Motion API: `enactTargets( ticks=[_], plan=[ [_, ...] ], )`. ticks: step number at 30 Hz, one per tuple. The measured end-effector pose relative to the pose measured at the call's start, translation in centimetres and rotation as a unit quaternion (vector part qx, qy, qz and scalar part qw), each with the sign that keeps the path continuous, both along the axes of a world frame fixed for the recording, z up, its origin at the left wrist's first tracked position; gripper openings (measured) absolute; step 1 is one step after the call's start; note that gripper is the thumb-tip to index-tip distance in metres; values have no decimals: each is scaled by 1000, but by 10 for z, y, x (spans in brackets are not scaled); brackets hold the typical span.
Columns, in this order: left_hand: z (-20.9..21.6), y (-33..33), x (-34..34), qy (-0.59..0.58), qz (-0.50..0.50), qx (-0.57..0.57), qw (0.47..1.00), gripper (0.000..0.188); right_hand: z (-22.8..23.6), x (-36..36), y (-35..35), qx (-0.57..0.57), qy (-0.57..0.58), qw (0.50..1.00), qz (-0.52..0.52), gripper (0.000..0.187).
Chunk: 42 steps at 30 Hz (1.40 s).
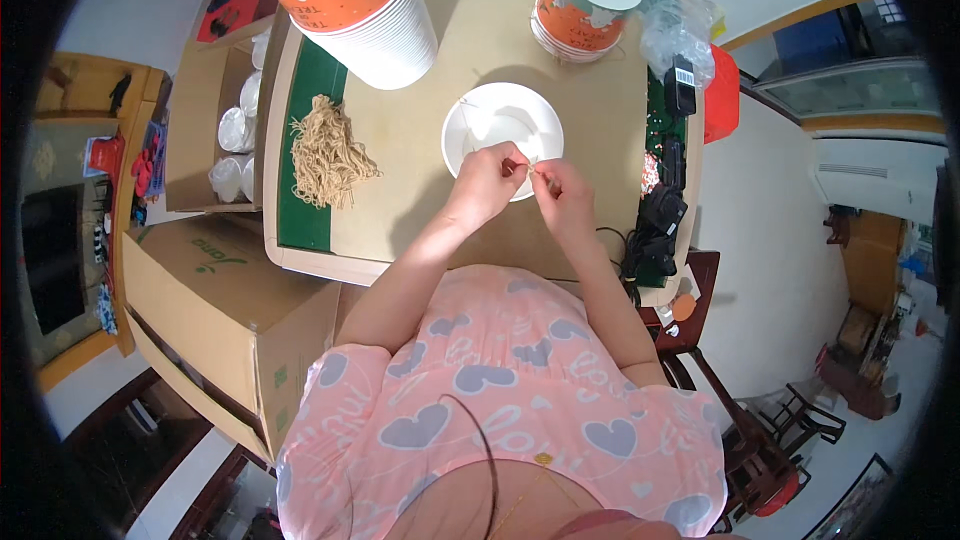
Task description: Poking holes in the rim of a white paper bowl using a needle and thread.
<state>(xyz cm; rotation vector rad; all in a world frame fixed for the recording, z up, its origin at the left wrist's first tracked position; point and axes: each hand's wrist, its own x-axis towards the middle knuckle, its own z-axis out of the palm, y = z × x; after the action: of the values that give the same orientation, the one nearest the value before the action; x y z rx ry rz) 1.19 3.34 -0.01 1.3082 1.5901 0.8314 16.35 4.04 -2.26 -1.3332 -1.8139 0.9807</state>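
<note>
An open white paper tub (490, 105) stands in the middle of the table, seen from above. At its near rim my left hand (484, 180) and my right hand (565, 198) meet, fingertips pinched together. Between them shows a bit of thin tan string (532, 167); whether it passes through the tub's wall is too small to tell. A thin strand also shows at the tub's far left rim. Left of the tub lies a loose pile of tan string pieces (333, 155).
A tall stack of nested white tubs (385, 40) with an orange printed tub on top rises at the far left. A shorter orange printed stack (580, 15) is at the back right. Black chargers and cables (660, 215) line the right edge. Cardboard boxes (230, 275) stand left.
</note>
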Motion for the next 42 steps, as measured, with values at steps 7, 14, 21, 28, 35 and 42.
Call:
enactTargets(
  ticks=[7,14,21,28,35,42],
  plan=[
    [-3,0,-1,10,0,12,1000,8,9,-1,-5,-81,12,996,-35,16],
    [-1,-1,1,8,0,18,1000,7,0,2,-6,-23,11,1000,-18,17],
    [0,0,1,14,-4,19,1000,8,2,3,-8,-73,31,996,-38,14],
    [2,-1,1,4,1,18,1000,8,3,6,-6,-38,-56,998,1,12],
    [3,-1,1,-5,-4,17,1000,8,4,0,-8,-11,34,999,-34,9],
    [0,-1,1,-11,-6,18,1000,8,8,1,-6,-33,-25,999,-10,9]
  ],
)
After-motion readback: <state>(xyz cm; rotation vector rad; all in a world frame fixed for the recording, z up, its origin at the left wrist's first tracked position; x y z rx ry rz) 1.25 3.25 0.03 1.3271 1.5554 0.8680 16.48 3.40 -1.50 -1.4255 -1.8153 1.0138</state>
